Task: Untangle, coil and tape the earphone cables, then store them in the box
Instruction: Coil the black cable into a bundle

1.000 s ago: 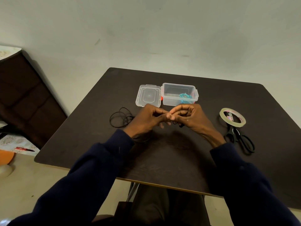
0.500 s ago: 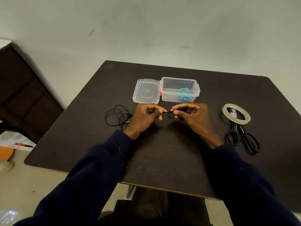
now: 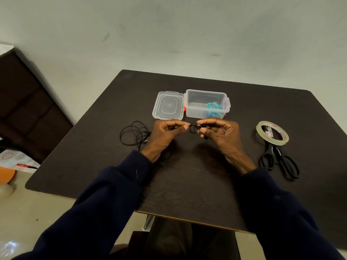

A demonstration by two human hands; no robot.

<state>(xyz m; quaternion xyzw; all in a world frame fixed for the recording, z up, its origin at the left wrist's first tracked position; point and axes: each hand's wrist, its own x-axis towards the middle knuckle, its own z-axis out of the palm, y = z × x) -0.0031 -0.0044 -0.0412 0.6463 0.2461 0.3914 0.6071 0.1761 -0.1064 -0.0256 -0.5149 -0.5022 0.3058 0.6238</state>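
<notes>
Earphone cable (image 3: 194, 128), thin and black, hangs in a small knot between your two hands above the middle of the dark table (image 3: 187, 194). Your left hand (image 3: 165, 134) pinches one side of the knot between thumb and forefinger, the other fingers curled. Your right hand (image 3: 219, 133) pinches the other side the same way. The rest of the cable lies in loose loops (image 3: 134, 133) on the table at nine o'clock from your left hand.

At twelve o'clock from your hands stands the clear box (image 3: 206, 93), open, with a coiled teal cable (image 3: 214, 107) inside and its lid (image 3: 168, 106) just beside it on the nine o'clock side. A tape roll (image 3: 272, 133) lies at three o'clock from your right hand, resting over the blades of the scissors (image 3: 279, 162).

To clear the knot, you likely do better to loosen than to pull. Ease the loop wider, find the free end and feed it back through. Tugging the two sides apart would probably tighten the knot and strain the thin wire.

How the strands cross inside the knot is too small to tell. A small dark piece below your right fingers may be an earbud, but that cannot be confirmed. The plug is hard to make out among the loops, and your left wrist hides part of the cable.
</notes>
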